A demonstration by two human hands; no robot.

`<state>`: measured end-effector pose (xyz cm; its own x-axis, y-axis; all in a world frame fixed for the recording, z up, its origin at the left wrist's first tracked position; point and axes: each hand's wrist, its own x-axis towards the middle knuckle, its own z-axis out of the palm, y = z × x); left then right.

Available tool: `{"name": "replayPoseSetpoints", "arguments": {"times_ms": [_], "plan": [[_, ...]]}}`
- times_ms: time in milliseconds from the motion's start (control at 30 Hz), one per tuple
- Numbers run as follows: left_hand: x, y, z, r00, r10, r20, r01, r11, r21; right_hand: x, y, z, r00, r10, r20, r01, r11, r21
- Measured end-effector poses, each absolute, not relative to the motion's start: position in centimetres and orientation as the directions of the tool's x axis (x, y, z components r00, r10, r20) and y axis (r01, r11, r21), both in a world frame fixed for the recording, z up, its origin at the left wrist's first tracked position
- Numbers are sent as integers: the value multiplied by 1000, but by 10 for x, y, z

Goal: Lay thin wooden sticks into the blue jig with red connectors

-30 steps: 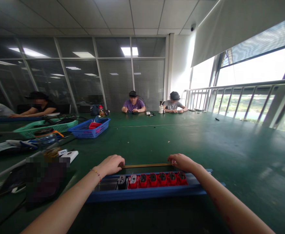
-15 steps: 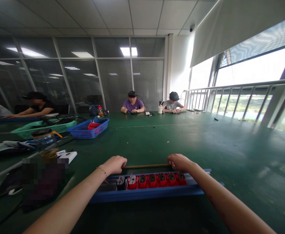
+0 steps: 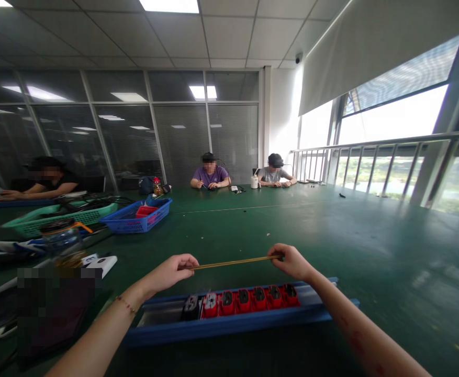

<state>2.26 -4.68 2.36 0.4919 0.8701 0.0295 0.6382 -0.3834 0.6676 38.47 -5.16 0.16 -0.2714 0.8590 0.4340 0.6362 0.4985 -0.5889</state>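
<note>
A thin yellowish rod, perhaps a pair lying together, is stretched between my two hands above the green table. My left hand pinches its left end, and my right hand is closed round the right end. Nearer to me lies a long blue tray with a metallic inside. Several red blocks with dark tops stand in a row in it, and a black block is at the row's left end. My right forearm passes over the tray's right part.
On the left are a blue basket with a red item, a green basket with cables, a jar, a white device and a dark pouch. Two people sit across the table; others sit at far left.
Both hands have lifted the rod off the far side of the tray, its right end now higher. My left hand has shifted left and turned, its fingers more visible. The camera view has tilted upward.
</note>
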Motion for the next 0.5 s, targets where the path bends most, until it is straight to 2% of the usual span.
{"name": "replayPoseSetpoints", "arguments": {"times_ms": [100,333,500], "plan": [[25,-66,33,492,871,20,584,-347,734,385,-71,12,-271,861,430,619,498,-607],[31,-104,39,403,911,84,610,-336,717,402,-108,16,-334,887,320,551,459,-697],[32,-112,35,343,934,99,624,-306,719,402,-115,14,-435,882,181,458,389,-799]]}}
